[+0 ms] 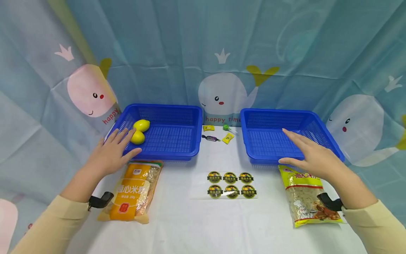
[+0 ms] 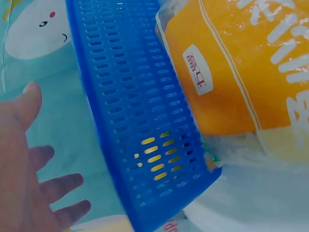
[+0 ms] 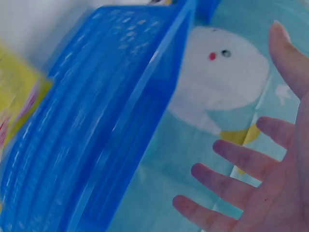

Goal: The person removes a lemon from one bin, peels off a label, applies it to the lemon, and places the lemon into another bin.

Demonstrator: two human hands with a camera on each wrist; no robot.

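My left hand [image 1: 109, 155] hovers with spread fingers by the near left corner of the left blue basket [image 1: 171, 155], holding nothing. Two yellow lemons [image 1: 141, 125] lie in that basket at its left side. Below the hand is an orange bag [image 1: 134, 192] with a clear side window. On the other side my right hand [image 1: 317, 158], also spread and holding nothing, is over the near right part of the right blue basket [image 1: 269, 158], which has no items visible in it. A yellow and clear bag [image 1: 306, 201] lies under that wrist. Both wrist views show the fingers apart from the baskets.
Between the baskets lie yellow wrapped candies [image 1: 227, 138], a dark purple wrapped candy [image 1: 210, 138] and a green lollipop [image 1: 226, 127]. A sheet of round black and gold stickers [image 1: 231, 188] is on the white tabletop [image 1: 222, 225]. A whale-print curtain [image 1: 177, 42] hangs behind.
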